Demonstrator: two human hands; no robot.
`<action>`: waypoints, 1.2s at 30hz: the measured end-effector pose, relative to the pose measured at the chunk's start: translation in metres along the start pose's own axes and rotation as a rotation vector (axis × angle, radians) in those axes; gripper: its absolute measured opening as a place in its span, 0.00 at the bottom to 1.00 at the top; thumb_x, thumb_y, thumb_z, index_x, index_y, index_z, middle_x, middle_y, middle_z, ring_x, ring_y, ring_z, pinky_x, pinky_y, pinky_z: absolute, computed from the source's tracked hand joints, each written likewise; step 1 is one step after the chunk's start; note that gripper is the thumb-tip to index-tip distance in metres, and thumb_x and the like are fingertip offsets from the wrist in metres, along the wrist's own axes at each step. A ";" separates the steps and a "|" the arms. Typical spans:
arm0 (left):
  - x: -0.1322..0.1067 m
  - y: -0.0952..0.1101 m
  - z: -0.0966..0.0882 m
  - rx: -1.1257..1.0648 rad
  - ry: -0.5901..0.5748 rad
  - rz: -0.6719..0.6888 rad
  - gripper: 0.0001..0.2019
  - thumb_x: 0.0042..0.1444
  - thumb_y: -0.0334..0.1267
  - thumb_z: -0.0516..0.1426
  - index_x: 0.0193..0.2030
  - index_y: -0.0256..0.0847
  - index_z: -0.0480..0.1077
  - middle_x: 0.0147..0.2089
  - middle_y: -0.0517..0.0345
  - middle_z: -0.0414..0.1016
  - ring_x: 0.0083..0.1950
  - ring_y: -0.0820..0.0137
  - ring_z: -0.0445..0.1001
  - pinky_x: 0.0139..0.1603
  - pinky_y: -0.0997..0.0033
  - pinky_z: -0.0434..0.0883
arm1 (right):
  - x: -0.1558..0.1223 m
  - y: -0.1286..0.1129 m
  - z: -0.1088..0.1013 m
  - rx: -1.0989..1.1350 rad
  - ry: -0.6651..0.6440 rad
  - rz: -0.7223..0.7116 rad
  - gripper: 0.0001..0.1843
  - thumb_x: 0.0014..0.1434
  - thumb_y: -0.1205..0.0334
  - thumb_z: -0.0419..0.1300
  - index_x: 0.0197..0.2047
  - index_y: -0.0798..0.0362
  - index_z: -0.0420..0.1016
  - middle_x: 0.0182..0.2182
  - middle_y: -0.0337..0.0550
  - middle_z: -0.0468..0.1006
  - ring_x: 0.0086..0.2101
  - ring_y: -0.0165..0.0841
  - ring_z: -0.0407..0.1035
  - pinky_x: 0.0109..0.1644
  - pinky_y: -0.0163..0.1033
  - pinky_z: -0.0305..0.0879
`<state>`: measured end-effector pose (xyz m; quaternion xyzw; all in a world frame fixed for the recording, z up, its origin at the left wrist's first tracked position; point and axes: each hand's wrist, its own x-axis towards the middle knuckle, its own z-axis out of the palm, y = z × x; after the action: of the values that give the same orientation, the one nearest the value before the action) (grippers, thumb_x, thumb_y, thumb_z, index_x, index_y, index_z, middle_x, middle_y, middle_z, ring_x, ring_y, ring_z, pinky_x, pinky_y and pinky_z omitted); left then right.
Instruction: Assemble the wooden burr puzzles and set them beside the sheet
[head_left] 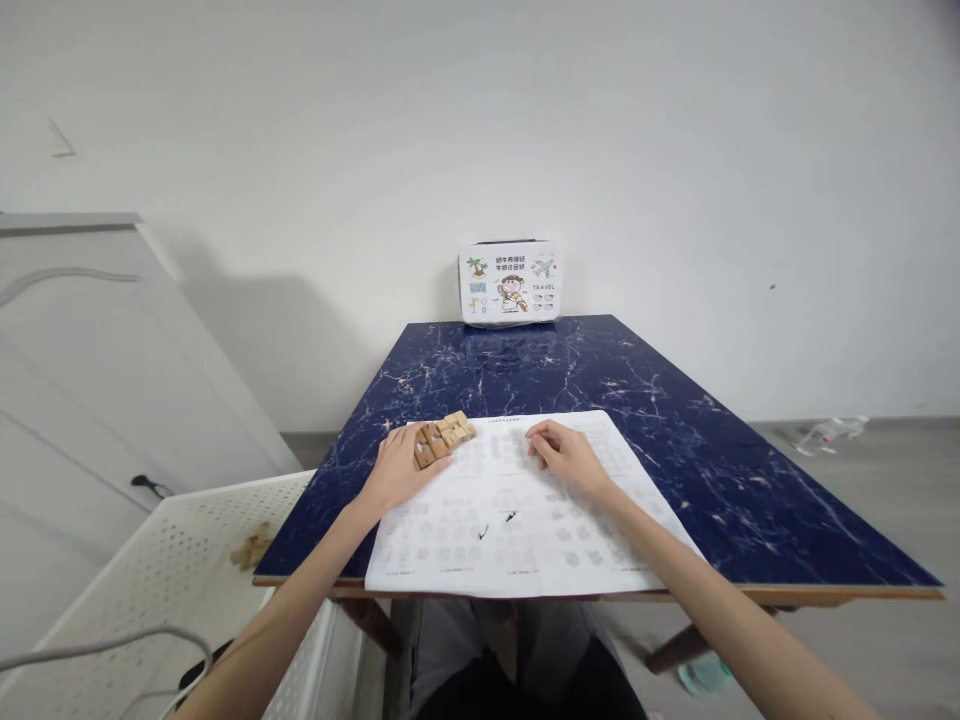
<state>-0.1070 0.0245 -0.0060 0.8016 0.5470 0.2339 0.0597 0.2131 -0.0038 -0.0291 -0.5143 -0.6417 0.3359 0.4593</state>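
My left hand [396, 468] rests on the left part of a large white printed sheet [517, 520] and grips a chain of small wooden blocks [444, 437] that sticks out past its fingers. To the right, my right hand [564, 453] lies on the same sheet with fingers curled down, the fingertips pressing the paper; nothing shows in it. The sheet covers the near part of a dark blue marbled table [675, 430].
A white illustrated box [510, 282] stands at the table's far edge against the wall. A white perforated basket [172, 580] with a few wooden pieces [252, 550] sits low at left. A white door [90, 380] is on the left.
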 end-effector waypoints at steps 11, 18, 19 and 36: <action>-0.013 0.010 -0.014 0.113 -0.012 0.009 0.37 0.58 0.62 0.60 0.66 0.38 0.65 0.62 0.40 0.74 0.66 0.44 0.67 0.66 0.45 0.63 | 0.000 -0.003 -0.001 -0.009 -0.010 0.003 0.10 0.64 0.58 0.54 0.41 0.51 0.74 0.29 0.40 0.81 0.24 0.32 0.73 0.31 0.37 0.65; -0.036 0.035 -0.020 0.036 0.018 0.025 0.36 0.57 0.59 0.62 0.66 0.40 0.65 0.61 0.42 0.74 0.64 0.47 0.69 0.66 0.47 0.65 | 0.001 -0.003 0.000 -0.003 -0.011 -0.007 0.09 0.63 0.58 0.54 0.41 0.50 0.74 0.29 0.40 0.82 0.24 0.32 0.73 0.32 0.36 0.65; -0.039 0.044 -0.019 -0.003 0.009 0.040 0.35 0.58 0.59 0.62 0.66 0.41 0.65 0.62 0.43 0.74 0.64 0.48 0.69 0.66 0.48 0.65 | 0.001 -0.003 0.000 -0.002 -0.010 -0.010 0.09 0.64 0.58 0.54 0.41 0.50 0.74 0.29 0.40 0.82 0.24 0.32 0.73 0.32 0.36 0.65; 0.011 0.116 0.051 -0.123 -0.126 0.321 0.42 0.56 0.65 0.62 0.70 0.44 0.60 0.63 0.42 0.71 0.65 0.46 0.67 0.65 0.44 0.65 | 0.005 0.002 -0.003 -0.072 0.101 -0.070 0.13 0.62 0.57 0.52 0.41 0.52 0.76 0.25 0.39 0.78 0.27 0.36 0.72 0.35 0.38 0.64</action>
<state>0.0170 -0.0034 -0.0071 0.8866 0.3917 0.2227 0.1048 0.2159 0.0016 -0.0288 -0.5242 -0.6467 0.2700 0.4839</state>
